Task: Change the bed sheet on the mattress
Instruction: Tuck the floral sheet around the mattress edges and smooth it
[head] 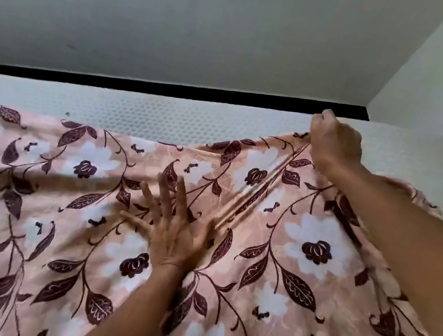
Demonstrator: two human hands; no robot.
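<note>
- Our left hand [173, 233] lies flat on the floral bed sheet [300, 270], fingers spread wide, holding nothing.
- Our right hand [334, 143] is closed in a fist on the sheet's far edge, near the wall [181, 18].
- The sheet covers most of the white mattress [163, 119]; a bare strip shows along the wall.
- Taut creases run between the two hands.

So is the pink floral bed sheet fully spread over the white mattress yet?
Not yet. The pink floral bed sheet stops short, leaving a strip of white mattress bare by the wall.
</note>
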